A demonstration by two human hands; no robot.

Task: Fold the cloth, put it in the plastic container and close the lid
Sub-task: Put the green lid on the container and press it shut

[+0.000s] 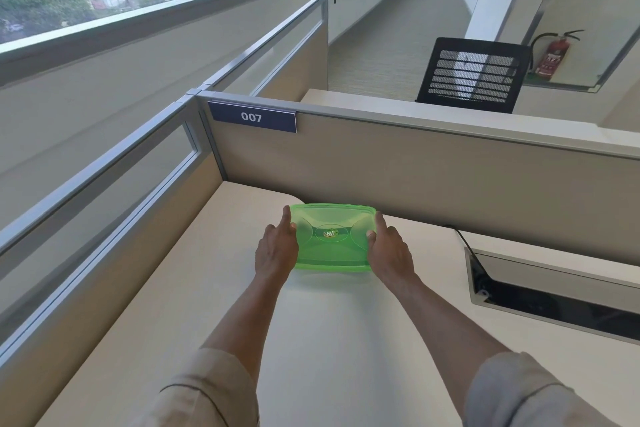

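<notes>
- The green plastic container point(332, 239) sits on the pale table point(332, 340), far out in front of the person and just short of the beige partition point(433, 184) that closes the back of the table.
- Its long axis runs left to right across the view, parallel to the partition; its short ends face the two hands.
- The lid point(334, 224) lies flat on top, logo up, and looks seated all round, though whether it is snapped home cannot be told.
- The left hand point(277, 248) is clamped on the container's left end, fingers along the side wall and thumb laid over the lid's edge.
- The right hand point(389, 251) is clamped on the right end in mirror fashion, thumb on the lid's rim.
- Both arms reach straight forward and about equally far, so neither hand is nearer; the container lies squarely between them.
- The cloth does not show on the table; through the tinted plastic nothing can be made out for sure, so whether it is inside cannot be told.
- Judged from the lid being on, the task looks near its end; the move it calls for is an even press down at both ends, which this two-sided hold suits.
</notes>
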